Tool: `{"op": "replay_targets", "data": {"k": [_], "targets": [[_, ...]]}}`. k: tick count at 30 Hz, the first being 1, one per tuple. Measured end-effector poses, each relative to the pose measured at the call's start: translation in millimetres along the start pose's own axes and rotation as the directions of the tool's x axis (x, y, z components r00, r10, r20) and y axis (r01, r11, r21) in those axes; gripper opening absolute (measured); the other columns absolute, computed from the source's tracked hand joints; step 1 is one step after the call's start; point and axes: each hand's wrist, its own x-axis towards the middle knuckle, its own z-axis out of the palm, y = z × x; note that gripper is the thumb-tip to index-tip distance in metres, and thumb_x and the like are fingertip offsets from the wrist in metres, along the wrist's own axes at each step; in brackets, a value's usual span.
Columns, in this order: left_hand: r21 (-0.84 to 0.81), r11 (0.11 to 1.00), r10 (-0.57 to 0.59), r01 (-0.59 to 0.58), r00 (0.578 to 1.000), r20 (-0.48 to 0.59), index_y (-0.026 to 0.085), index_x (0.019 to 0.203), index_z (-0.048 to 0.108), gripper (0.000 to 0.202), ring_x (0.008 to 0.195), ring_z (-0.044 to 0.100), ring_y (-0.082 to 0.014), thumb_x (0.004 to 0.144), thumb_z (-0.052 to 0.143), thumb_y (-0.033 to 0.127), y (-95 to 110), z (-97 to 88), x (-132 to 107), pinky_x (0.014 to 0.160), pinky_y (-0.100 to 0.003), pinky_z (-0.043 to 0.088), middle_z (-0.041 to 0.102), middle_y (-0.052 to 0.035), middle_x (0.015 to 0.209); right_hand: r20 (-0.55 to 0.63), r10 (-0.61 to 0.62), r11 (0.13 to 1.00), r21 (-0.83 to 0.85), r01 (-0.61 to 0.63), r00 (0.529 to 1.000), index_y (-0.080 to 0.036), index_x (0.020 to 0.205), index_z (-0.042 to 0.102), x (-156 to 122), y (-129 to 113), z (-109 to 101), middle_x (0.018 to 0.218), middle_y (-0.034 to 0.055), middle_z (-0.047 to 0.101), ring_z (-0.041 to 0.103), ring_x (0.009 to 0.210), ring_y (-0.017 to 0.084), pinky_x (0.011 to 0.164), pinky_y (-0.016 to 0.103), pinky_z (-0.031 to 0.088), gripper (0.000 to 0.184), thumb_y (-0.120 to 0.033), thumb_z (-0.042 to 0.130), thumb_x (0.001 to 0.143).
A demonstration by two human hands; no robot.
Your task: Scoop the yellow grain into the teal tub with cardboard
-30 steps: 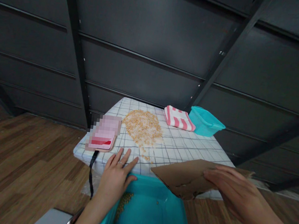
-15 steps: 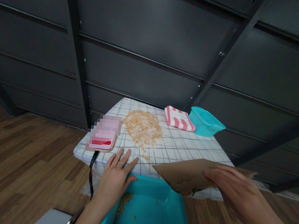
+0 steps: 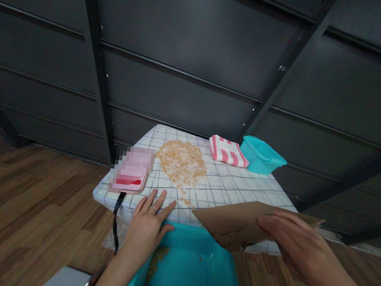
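Observation:
My left hand (image 3: 149, 223) lies with its fingers spread on the table's front edge, its thumb by the rim of a large teal bin (image 3: 197, 233). Several soybeans (image 3: 157, 261) rest along the left side inside that bin. My right hand (image 3: 298, 235) grips a piece of brown cardboard (image 3: 237, 219), tilted over the front right of the table, its left tip close to a few stray beans (image 3: 186, 202). Beyond both hands, a pile of soybeans mixed with white grains (image 3: 183, 160) is spread over the checked tablecloth (image 3: 234, 184).
At the table's left lies a pink, partly pixelated flat object (image 3: 134, 168) with a black strap (image 3: 116, 221) hanging down. A folded pink-and-white striped towel (image 3: 228, 152) and a smaller teal basket (image 3: 263, 156) stand at the back right. Dark panelled wall (image 3: 190, 83) closes off the rear.
The cardboard and my right hand have shifted very slightly left. A single bean seen on the bin's floor is no longer visible there. My left hand stays in place.

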Motion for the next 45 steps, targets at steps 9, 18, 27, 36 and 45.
{"op": "replay_targets", "data": {"k": [9,18,27,36,45], "targets": [[-0.03,0.999,-0.026,0.025,0.999,-0.021,0.033,0.122,0.057,0.052,0.123,0.049,-0.0366,0.071,0.07,0.033,-0.7,9.7,-4.0,0.092,-0.053,0.047,0.056,-0.0094,0.132,0.03,-0.008,0.998,-0.056,0.009,1.0,-0.018,0.095,0.064,1.9,7.5,8.6,0.083,0.0036,0.071,0.066,0.078,0.017,0.076,0.032,0.055,0.042,0.004,0.033,0.077],[-0.072,0.997,-0.03,0.031,0.999,0.014,0.034,0.124,0.055,0.051,0.124,0.048,-0.036,0.074,0.067,0.033,-1.4,5.9,-4.3,0.093,-0.052,0.046,0.055,-0.0087,0.133,-0.016,0.09,0.985,-0.145,-0.092,0.996,-0.017,0.09,0.062,-0.9,11.0,9.8,0.081,0.0035,0.071,0.065,0.075,0.017,0.075,0.033,0.054,0.038,0.005,0.034,0.077],[-0.054,0.998,-0.029,0.029,1.0,0.0,0.033,0.122,0.057,0.053,0.122,0.05,-0.0365,0.071,0.07,0.033,-0.9,6.2,-3.5,0.091,-0.052,0.047,0.057,-0.0093,0.132,0.045,0.096,0.989,-0.117,-0.09,0.994,-0.016,0.087,0.064,-6.7,12.6,13.0,0.081,0.0051,0.072,0.066,0.074,0.017,0.071,0.032,0.055,0.038,0.005,0.034,0.075],[-0.026,0.999,-0.021,0.02,1.0,-0.007,0.031,0.12,0.06,0.052,0.119,0.052,-0.0388,0.069,0.072,0.033,1.0,2.7,-2.1,0.089,-0.053,0.049,0.059,-0.0114,0.129,0.073,0.131,0.991,-0.011,-0.131,0.989,-0.019,0.093,0.064,-15.7,9.4,-1.4,0.087,0.0044,0.072,0.067,0.079,0.018,0.071,0.031,0.056,0.042,0.002,0.035,0.071],[-0.046,0.998,-0.043,0.044,0.999,0.006,0.034,0.121,0.058,0.051,0.122,0.049,-0.0368,0.072,0.069,0.032,0.9,6.7,-3.4,0.091,-0.052,0.047,0.057,-0.0089,0.132,0.069,0.152,0.987,-0.065,-0.148,0.986,-0.019,0.094,0.062,-30.1,4.2,0.0,0.086,0.0054,0.07,0.065,0.079,0.02,0.072,0.032,0.054,0.04,0.0,0.036,0.071]]}}
